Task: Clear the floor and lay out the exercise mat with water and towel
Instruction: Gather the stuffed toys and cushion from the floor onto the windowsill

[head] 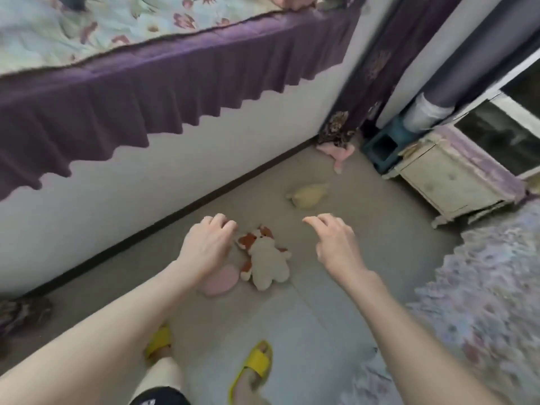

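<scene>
Hovering above smooth grey floor (292, 317): left hand (209, 247) and right hand (336, 247), fingers loosely curled, holding nothing. Fluffy white-and-brown plush dog (268, 261) lies on the floor between them, touching flat pink oval pad (219, 280). Pale yellow plush (308, 194) lies farther off.

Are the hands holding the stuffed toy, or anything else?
No, nothing is held. The left hand and right hand are both empty, fingers loosely curled, and the stuffed toy lies on the floor between them.
</scene>
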